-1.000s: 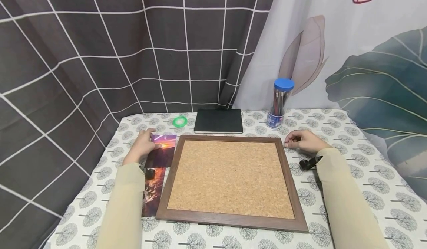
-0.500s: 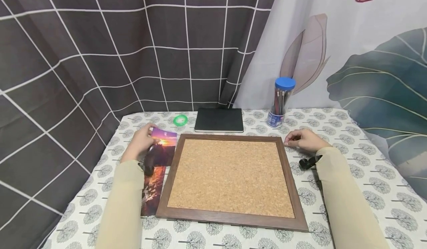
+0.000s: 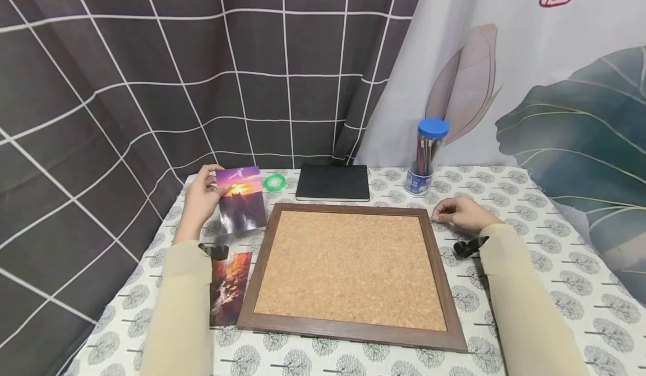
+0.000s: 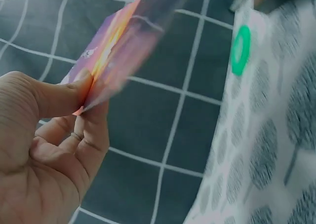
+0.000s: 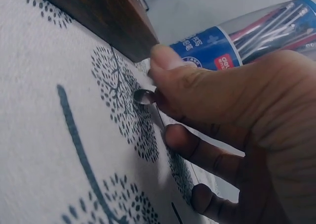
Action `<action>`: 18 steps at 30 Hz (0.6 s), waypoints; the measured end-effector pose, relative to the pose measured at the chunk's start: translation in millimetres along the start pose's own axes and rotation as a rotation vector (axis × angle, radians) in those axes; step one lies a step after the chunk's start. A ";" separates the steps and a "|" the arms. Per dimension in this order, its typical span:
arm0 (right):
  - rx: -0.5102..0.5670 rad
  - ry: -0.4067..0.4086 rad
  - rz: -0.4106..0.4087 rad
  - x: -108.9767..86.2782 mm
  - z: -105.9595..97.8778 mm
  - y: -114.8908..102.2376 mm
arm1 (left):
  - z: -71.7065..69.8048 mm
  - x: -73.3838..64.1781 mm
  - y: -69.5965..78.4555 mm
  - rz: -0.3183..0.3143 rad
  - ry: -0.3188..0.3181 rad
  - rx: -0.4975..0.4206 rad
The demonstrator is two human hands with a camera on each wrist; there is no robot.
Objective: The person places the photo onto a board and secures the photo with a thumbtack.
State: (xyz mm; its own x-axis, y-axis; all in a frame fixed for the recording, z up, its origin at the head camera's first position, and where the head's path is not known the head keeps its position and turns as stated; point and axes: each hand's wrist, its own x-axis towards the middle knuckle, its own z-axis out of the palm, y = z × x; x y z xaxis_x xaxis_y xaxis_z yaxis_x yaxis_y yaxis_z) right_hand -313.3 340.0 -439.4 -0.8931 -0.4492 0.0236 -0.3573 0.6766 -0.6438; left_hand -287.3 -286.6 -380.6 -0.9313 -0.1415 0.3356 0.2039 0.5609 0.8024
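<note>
My left hand (image 3: 201, 201) pinches a purple sunset photo (image 3: 244, 210) by its left edge, tilted up above the tablecloth. In the left wrist view, thumb and fingers grip one edge of the glossy print (image 4: 111, 43). A second, red-orange photo (image 3: 232, 289) lies flat beside the board's left side. The brown-framed cork board (image 3: 348, 269) lies in the middle. By its upper right corner my right hand (image 3: 464, 214) rests low over the cloth. Seen from the right wrist, thumb and forefinger pinch a thumbtack with a round, shiny head (image 5: 144, 96); its point is hidden.
Behind the board lies a black notebook (image 3: 332, 182), with a green tape roll (image 3: 275, 182) to its left. A clear blue-lidded tube of pencils (image 3: 427, 157) stands at the back right. A dark checked curtain (image 3: 252, 96) borders the table's left and back.
My left hand has lifted the sunset photo off the table and moved it back and slightly left, uncovering more of the red-orange photo. The right hand stays in place.
</note>
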 end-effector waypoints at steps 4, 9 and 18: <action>-0.015 0.047 0.029 0.3 0.4 -4.2 | 6.3 -0.5 18.3 0.000 0.004 -0.185; -0.019 0.107 0.090 1.0 1.5 -8.5 | 26.3 -1.6 35.5 -0.018 -0.114 -0.255; -0.027 0.161 0.077 4.4 1.8 -12.2 | 76.0 -16.4 54.2 -0.125 -0.438 -0.268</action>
State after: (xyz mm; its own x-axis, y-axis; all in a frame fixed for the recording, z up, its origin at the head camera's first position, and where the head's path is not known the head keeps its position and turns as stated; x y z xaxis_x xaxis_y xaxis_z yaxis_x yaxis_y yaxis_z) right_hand -312.4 328.7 -432.9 -0.9496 -0.2977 0.0985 -0.2914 0.7218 -0.6278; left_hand -283.9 -191.9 -380.1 -0.9805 0.1927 0.0374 0.0998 0.3256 0.9402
